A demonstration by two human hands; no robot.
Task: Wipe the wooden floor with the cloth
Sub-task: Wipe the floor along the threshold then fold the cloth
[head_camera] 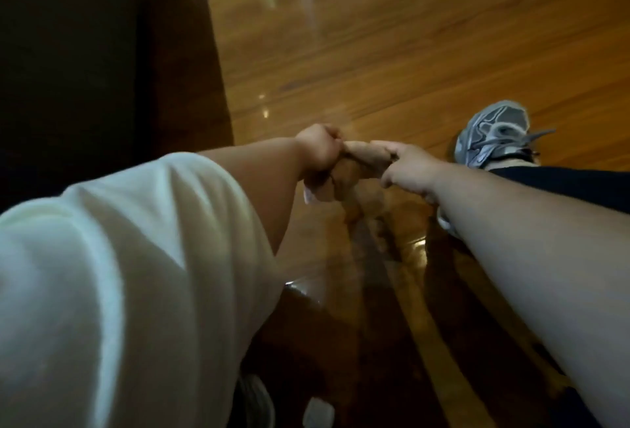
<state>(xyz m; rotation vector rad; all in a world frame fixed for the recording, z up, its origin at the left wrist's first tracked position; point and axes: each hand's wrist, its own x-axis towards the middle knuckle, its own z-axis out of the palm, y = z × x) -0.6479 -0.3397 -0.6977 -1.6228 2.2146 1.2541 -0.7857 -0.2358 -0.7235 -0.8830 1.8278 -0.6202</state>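
Our left hand (pixel 317 152) fisting around crumpled tan cloth (pixel 359 166); our right hand (pixel 409 168) pinching its other end, fingers curling. We are holding it over glossy brown wooden floor (pixel 375 46), grey laced sneaker (pixel 494 134) resting nearby.

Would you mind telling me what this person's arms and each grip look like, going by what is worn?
The left arm wears a loose, creased white sleeve, leaving the forearm bare. The right arm shows no sleeve in view. The left grip and right grip are ungloved, and no watch or band shows at either wrist.
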